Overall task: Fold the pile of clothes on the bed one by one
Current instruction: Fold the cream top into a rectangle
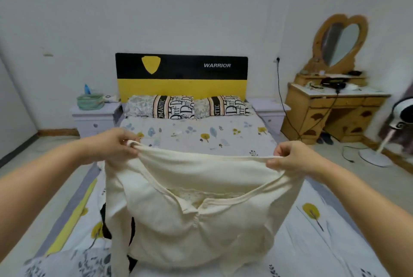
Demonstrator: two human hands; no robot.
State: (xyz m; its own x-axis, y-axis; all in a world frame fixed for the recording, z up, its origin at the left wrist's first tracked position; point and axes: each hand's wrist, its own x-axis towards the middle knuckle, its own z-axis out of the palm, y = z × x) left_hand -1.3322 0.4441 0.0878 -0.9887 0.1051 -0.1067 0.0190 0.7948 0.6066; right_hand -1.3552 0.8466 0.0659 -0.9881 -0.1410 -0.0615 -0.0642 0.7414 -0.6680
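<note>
Fingers of both hands, left and right, pinch a cream shirt above the bed.

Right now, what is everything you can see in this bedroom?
cream top: one, held up over the bed by its upper edge
dark garment: one, black, behind the top, mostly hidden
bed: one, leaf-print sheet
pillows: two, patterned, at the headboard
headboard: one, black and yellow
bedside tables: two, pale, either side
basket: one, green, on left table
dressing table: one, wooden, right wall
heart mirror: one, above it
fan: one, white, far right
left hand: grips top's left corner
right hand: grips right corner
</note>
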